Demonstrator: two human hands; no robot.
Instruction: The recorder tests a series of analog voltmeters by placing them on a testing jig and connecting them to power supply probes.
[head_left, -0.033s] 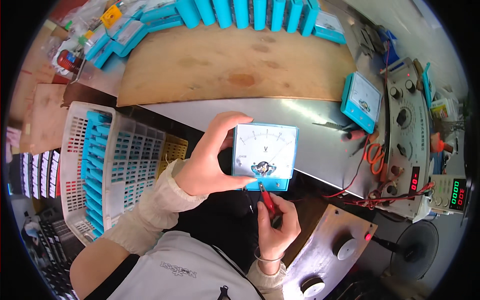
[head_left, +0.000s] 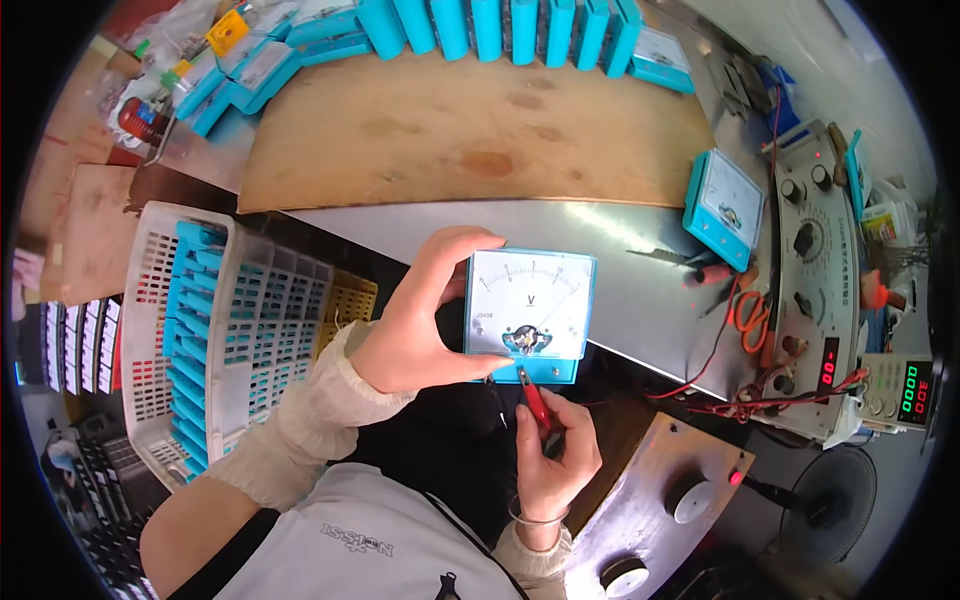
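Note:
My left hand [head_left: 420,340] grips a square panel meter [head_left: 530,292] with a white dial marked with a scale, a needle and a teal base, held upright facing me. My thumb lies across its lower left. My right hand [head_left: 558,450] pinches a red clip [head_left: 535,405], whose tip is at the meter's lower terminal area; whether it is clamped on is unclear. A dark clip or lead [head_left: 495,398] hangs below the meter's left part, partly behind my thumb.
Teal meters [head_left: 455,30] line a wooden board [head_left: 400,150]. Another meter [head_left: 725,205] lies right, near orange scissors [head_left: 750,320], a test instrument [head_left: 810,260], a power supply [head_left: 890,385] and a fan [head_left: 830,500]. Left is a white crate [head_left: 145,340] of teal parts; below right, a metal box [head_left: 660,530].
The bench and its objects sit very slightly lower in the picture. My hands, the meter and the red clip show almost no movement.

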